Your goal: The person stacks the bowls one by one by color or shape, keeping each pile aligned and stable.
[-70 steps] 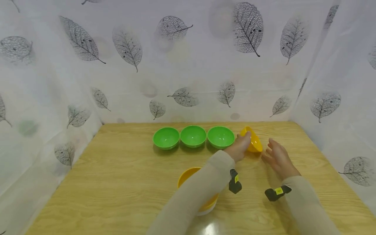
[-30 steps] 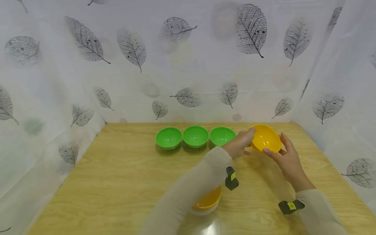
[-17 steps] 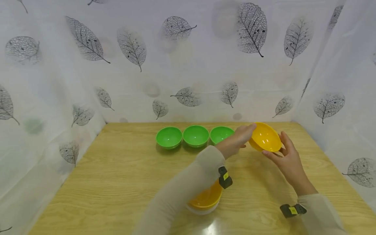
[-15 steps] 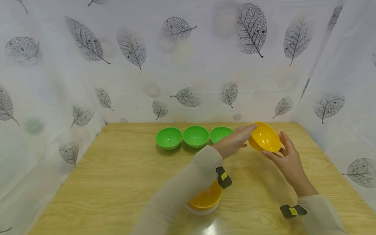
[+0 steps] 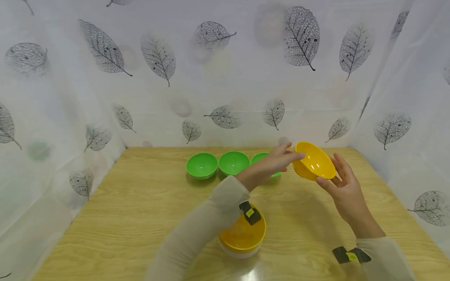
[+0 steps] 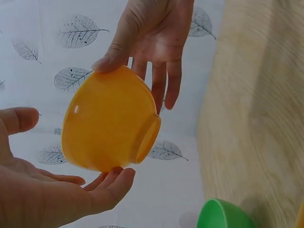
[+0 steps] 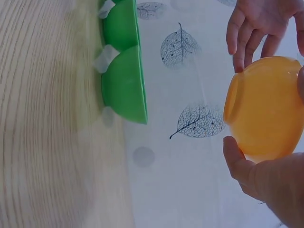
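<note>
A yellow bowl [image 5: 314,162] is held tilted above the table's back right, its inside facing the head camera. My right hand [image 5: 348,195] grips its right side, thumb on the near edge and fingers behind. On the bowl's other side is my left hand [image 5: 268,162]; its loosely extended fingers [image 6: 111,187] touch the bowl's underside in the left wrist view, and its thumb stands apart from the wall. Three green bowls stand in a row to the left: the left one [image 5: 202,166], the middle one [image 5: 233,163] and the right one [image 5: 258,157], partly hidden by my left hand.
Nearer me, another yellow bowl [image 5: 242,236] sits in or on a white round thing [image 5: 240,254], partly covered by my left sleeve. A leaf-patterned curtain [image 5: 225,78] rises behind and at both sides of the wooden table [image 5: 140,218].
The yellow bowl, first tilted in my left hand, has been lifted and turned, with my right hand now gripping it. My left hand has loosened its hold and drawn slightly left.
</note>
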Action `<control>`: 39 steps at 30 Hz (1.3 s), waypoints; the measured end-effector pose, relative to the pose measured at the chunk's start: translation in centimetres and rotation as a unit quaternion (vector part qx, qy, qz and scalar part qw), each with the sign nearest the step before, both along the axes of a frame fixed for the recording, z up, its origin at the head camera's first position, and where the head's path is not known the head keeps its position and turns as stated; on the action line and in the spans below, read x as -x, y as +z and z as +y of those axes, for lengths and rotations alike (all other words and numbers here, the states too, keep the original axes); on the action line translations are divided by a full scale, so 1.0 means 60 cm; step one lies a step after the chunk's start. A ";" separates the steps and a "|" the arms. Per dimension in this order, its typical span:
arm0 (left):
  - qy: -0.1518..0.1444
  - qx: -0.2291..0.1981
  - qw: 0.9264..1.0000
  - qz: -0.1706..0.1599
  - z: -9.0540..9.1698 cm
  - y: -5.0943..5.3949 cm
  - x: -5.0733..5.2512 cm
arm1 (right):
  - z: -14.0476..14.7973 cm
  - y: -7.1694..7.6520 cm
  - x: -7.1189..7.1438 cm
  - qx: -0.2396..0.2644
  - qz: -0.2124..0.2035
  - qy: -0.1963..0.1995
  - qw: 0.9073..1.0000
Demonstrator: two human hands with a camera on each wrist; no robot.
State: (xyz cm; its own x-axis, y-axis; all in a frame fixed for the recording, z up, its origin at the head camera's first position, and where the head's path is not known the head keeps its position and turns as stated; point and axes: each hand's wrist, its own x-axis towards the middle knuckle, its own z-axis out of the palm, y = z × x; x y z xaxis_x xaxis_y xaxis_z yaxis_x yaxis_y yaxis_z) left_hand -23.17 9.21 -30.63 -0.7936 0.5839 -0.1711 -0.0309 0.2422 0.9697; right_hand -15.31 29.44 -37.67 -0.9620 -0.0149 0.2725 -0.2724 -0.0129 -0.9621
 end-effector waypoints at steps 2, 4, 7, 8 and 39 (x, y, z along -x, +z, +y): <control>-0.013 0.006 1.000 0.012 -0.008 0.000 -0.001 | -0.005 0.003 -0.001 0.002 0.005 0.004 1.000; -0.026 0.007 0.999 0.027 -0.017 0.000 -0.001 | -0.009 0.006 -0.002 0.005 0.010 0.009 1.000; -0.041 0.008 0.998 0.050 -0.031 -0.002 -0.001 | -0.017 0.011 -0.006 0.007 0.018 0.016 1.000; -0.045 0.007 0.997 0.055 -0.036 -0.001 -0.001 | -0.019 0.013 -0.007 0.007 0.020 0.019 1.000; -0.005 -0.051 0.986 0.162 -0.169 -0.012 -0.043 | -0.106 0.045 -0.021 0.003 0.053 0.094 0.994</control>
